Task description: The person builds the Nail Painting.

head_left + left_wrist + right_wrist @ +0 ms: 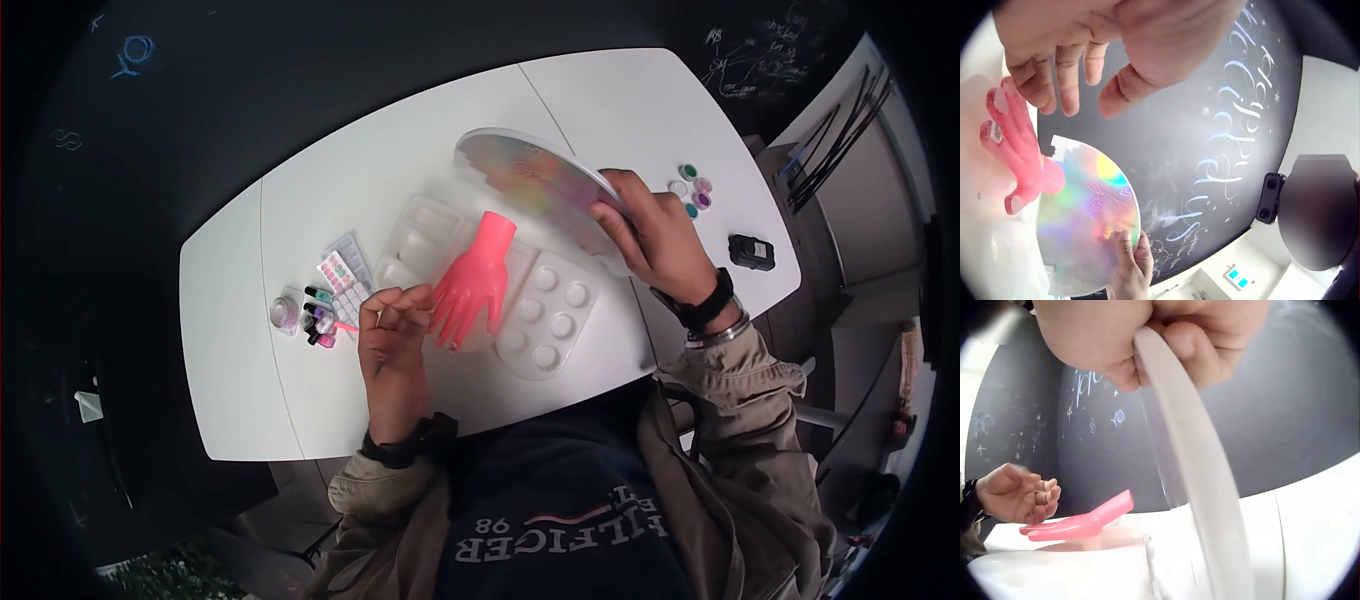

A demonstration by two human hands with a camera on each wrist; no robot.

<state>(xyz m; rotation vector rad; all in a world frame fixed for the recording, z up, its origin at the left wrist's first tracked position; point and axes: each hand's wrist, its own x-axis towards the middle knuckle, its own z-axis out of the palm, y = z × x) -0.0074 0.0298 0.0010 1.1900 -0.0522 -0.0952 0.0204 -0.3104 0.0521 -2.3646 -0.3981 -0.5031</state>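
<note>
My right hand (655,235) grips the edge of a large round holographic lid (530,165), thumb on one face and fingers behind. The lid is tilted up over the table, and its shiny face carries script lettering (1107,200). A pink practice hand (472,280) lies on a clear plastic case, fingers toward me. My left hand (395,345) hovers beside its fingertips, fingers loosely bent and holding nothing. In the left wrist view, pale nails show on the practice hand (1022,144). A white tray with round wells (545,315) lies right of it.
On the left are nail polish bottles (320,325), a clear round jar (284,313), a sticker sheet (335,271) and a white box of nail tips (352,300). Several small colored pots (703,201) and a black device (751,252) stand at right. A blackboard (1166,125) rises behind the white table (240,380).
</note>
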